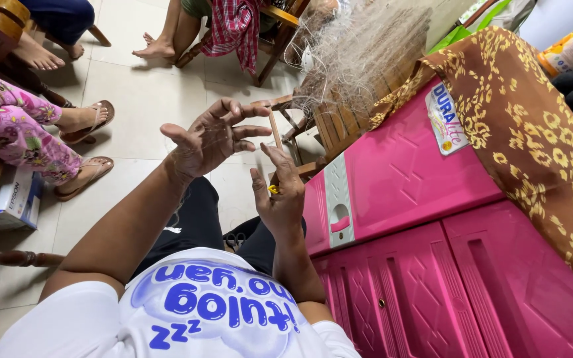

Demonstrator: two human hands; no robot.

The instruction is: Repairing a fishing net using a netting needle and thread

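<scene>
My left hand (210, 139) is raised with its fingers spread, and fine threads of a pale fishing net (359, 46) seem to run across them. Just right of it, my right hand (280, 195) pinches a thin wooden stick (275, 129) that points up, with a small yellow piece (273, 189) at the fingers. The net hangs in a bundle over a wooden frame (329, 122) beyond my hands. I am seated, in black trousers and a white printed shirt.
A pink plastic cabinet (399, 185) stands close on the right, with a brown floral cloth (525, 119) draped over its top. A seated person's sandalled feet (87, 126) are at the left, another person's bare feet (157, 46) farther back. A cardboard box (18, 199) lies on the tiled floor.
</scene>
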